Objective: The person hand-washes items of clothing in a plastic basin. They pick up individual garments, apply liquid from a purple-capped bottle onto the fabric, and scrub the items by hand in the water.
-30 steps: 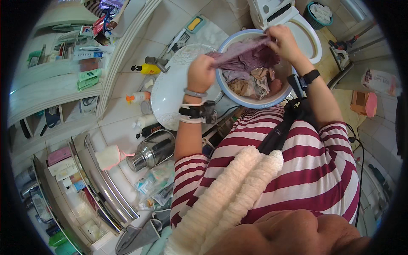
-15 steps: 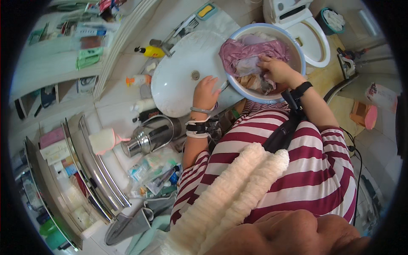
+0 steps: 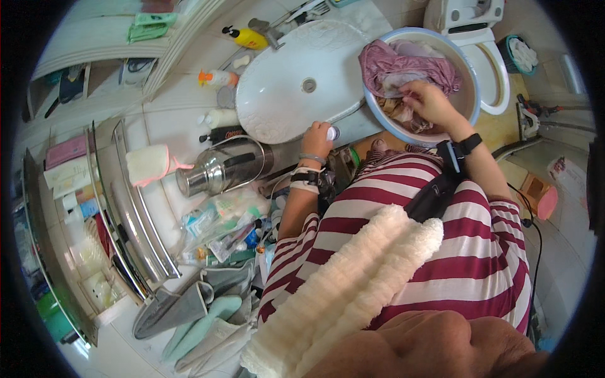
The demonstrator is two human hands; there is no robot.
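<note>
My left hand (image 3: pixel 317 141) is closed at the front edge of the white oval sink (image 3: pixel 283 75). From its fingers sticks a small round white-and-purple object (image 3: pixel 333 133) like a cap or bottle end; the rest is hidden by the hand. My right hand (image 3: pixel 433 107) hangs over the blue-rimmed basin (image 3: pixel 469 63), its bent fingers apart at the laundry. Inside lie a shiny mauve garment (image 3: pixel 384 66), a pale cloth (image 3: pixel 403 80) and a brownish cloth (image 3: pixel 392 108). Whether the fingertips touch the cloth is hard to tell.
A yellow pump bottle (image 3: pixel 251 39) and an orange-topped bottle (image 3: pixel 217 78) stand left of the sink. A steel thermos (image 3: pixel 220 165) is nearer my left arm. Beyond the basin is a toilet (image 3: pixel 498 75); slippers (image 3: pixel 167 312) sit at the lower left.
My left hand has gone from spread fingers to closed, with the white-and-purple object now showing in it. My right hand's fingers have drawn back slightly over the laundry. The view has shifted.
</note>
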